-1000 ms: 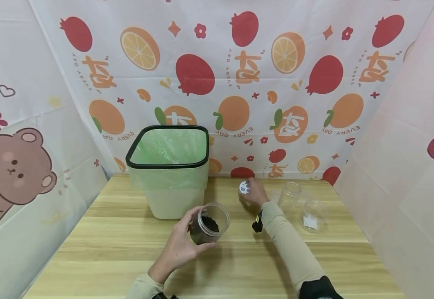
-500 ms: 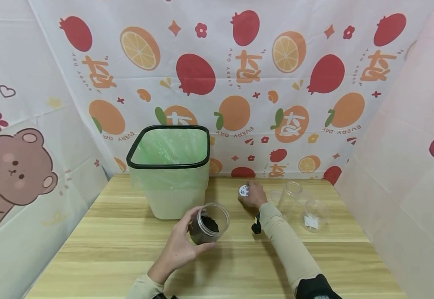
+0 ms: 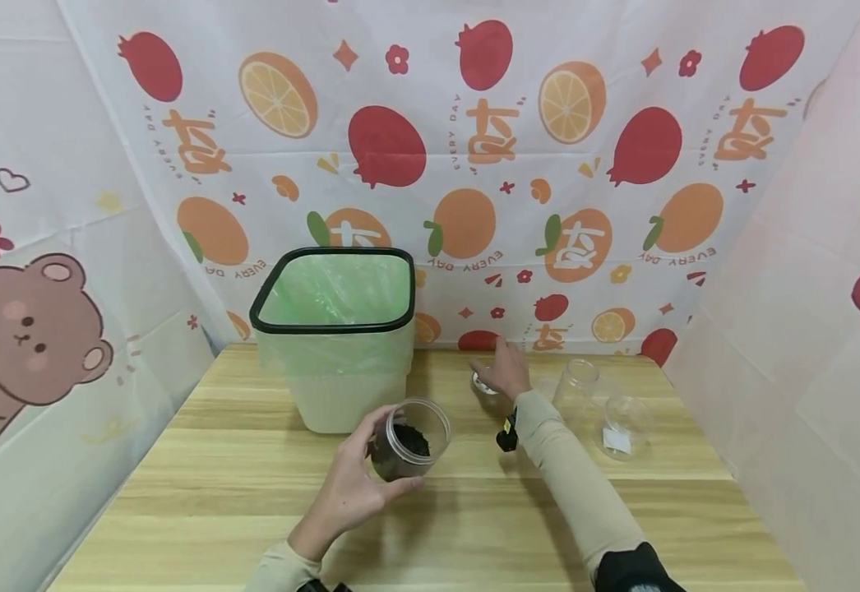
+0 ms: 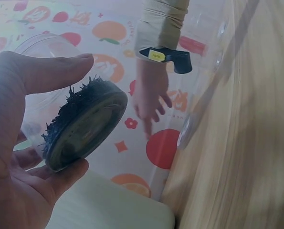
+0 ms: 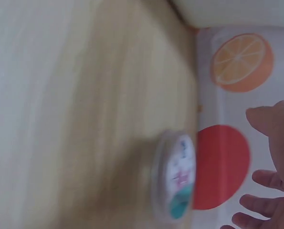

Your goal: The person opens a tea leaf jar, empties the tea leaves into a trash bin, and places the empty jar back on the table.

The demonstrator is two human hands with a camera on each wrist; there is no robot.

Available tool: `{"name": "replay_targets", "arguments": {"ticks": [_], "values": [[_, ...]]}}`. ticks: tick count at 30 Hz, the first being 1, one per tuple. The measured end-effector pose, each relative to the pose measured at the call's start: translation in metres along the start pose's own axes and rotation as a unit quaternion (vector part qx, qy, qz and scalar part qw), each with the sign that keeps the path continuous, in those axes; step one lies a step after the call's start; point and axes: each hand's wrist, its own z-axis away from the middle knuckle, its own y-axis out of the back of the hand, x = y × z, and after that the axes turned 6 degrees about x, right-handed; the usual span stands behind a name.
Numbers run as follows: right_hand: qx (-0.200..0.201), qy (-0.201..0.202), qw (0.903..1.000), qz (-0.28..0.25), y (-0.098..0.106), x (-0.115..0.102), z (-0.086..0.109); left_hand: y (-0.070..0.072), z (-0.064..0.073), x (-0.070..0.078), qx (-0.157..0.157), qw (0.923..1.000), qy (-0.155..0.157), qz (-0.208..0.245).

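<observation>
My left hand [image 3: 349, 489] grips a clear plastic jar [image 3: 395, 462] around its side, tilted, its mouth uncovered. Dark, loose, twiggy shreds [image 4: 72, 109] like dry tea leaves lie at its bottom in the left wrist view. Farther back on the table, a round clear lid [image 5: 180, 176] with a printed white label lies flat. Just above that lid is my right hand [image 3: 507, 372], fingers spread and holding nothing. In the right wrist view, a gap shows between the hand and the lid.
A cream bin [image 3: 341, 395] with a green liner and black rim stands back left. At the right are an upright clear jar [image 3: 576, 390] and another clear container [image 3: 626, 423] with a white label. A printed cloth hangs behind the table.
My right hand held the labelled lid, set it down on the table and has let go, rising slightly with fingers spread. My left hand has shifted slightly left with the jar.
</observation>
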Motion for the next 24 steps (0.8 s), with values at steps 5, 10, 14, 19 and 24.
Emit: {"name": "replay_targets", "arguments": {"ticks": [5,10,14,19,24], "values": [[0.019,-0.007,0.9987,-0.048,0.017,-0.016,-0.009,0.005,-0.003,0.004,0.007,1.0,0.0,-0.001],[0.041,-0.005,0.9934,-0.107,0.041,-0.039,-0.014,0.011,-0.003,0.008,0.015,0.9998,-0.004,-0.01],[0.046,0.001,0.9895,-0.137,0.06,-0.064,-0.017,0.014,-0.001,0.008,0.029,0.9995,-0.006,-0.013],[0.037,0.005,0.9823,-0.183,0.081,-0.096,-0.018,0.018,0.001,0.011,0.039,0.9991,-0.002,-0.016],[0.025,0.018,0.9737,-0.226,0.094,-0.121,-0.016,0.022,0.001,0.012,0.043,0.9988,-0.008,-0.02]]}}
